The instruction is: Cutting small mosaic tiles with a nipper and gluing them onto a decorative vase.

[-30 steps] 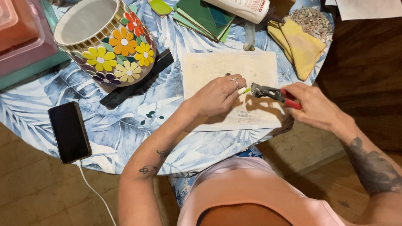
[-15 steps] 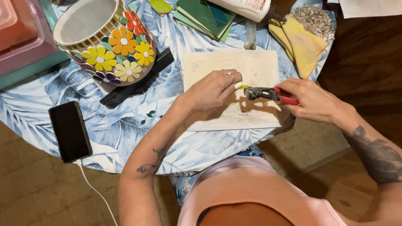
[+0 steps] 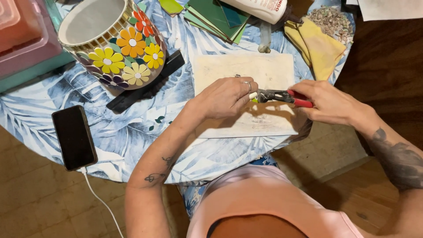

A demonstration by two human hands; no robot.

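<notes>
Here the small pale tile piece (image 3: 253, 95) was pinched between the fingertips of the left hand (image 3: 229, 96) and met the tip of the red-handled nippers (image 3: 282, 96), above the white board (image 3: 245, 93) in the middle of the table (image 3: 66, 83). The right hand (image 3: 326, 102) was clenched around the red handles of the nippers, so both hands were grasping something.

Behind the board, at the far edge, a white bottle (image 3: 260, 7) with a red label lay on its side, only partly in view. Just beside it lay a stack of green tiles (image 3: 216, 16), and to the right a folded yellow cloth (image 3: 318, 45) with a heap of small tile scraps (image 3: 331, 20) behind it.

To the left stood a round pot (image 3: 115, 44) covered with mosaic flowers in yellow, orange and red, leaning over a black bar (image 3: 145, 82). A black phone (image 3: 74, 136) with a white cable (image 3: 102, 202) lay near the front left edge. Pink and teal plastic boxes (image 3: 22, 39) filled the far left corner.
</notes>
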